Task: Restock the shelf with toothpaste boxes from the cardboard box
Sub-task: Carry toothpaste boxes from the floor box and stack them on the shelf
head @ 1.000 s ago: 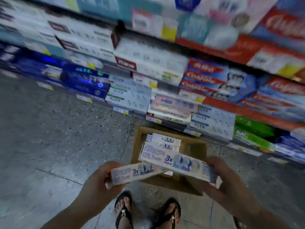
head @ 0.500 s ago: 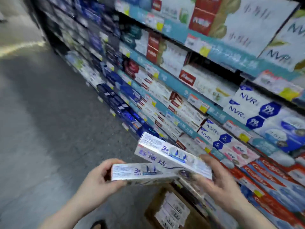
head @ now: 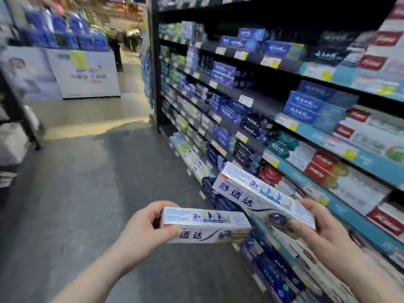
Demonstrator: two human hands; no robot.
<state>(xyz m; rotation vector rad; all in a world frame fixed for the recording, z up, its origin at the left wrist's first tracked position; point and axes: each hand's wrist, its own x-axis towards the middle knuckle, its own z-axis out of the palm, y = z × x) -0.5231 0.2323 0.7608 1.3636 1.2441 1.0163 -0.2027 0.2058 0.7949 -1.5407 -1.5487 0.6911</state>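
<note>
Centrally, low in the head view, the person held one carton in each hand while standing in a shop aisle. The left hand (head: pixel 142 230) kept its grip closed round the left end of the left toothpaste box (head: pixel 205 224) — thumb pressed on the front face, fingers curled over the top edge. That box lay roughly level with its long side toward the camera. It was white with blue print and bore a "3" on its top panel.

The right hand (head: pixel 321 228) gripped the right toothpaste box (head: pixel 262 195) by its lower right end, thumb along the upper edge and fingers curled beneath. This box was tilted, and its free end rose up and to the left, in front of the lower tiers of the shelf unit (head: pixel 262 106). The neighbouring ends of the two boxes lay close together; whether they touched could not be told. Both boxes were held in the air, neither resting on a tier.

The shelf unit ran along the right side and receded from the camera, its tiers filled with toothpaste cartons — blue cartons (head: pixel 306 106) on the middle tiers, red-and-white cartons (head: pixel 358 125) nearer the right edge. Price labels (head: pixel 246 100) lined the tier edges. Grey floor (head: pixel 87 204) filled the left half. Beyond the far end of the shelving stood a white promotional display (head: pixel 85 73) topped with blue packs (head: pixel 72 33), both blurred.
</note>
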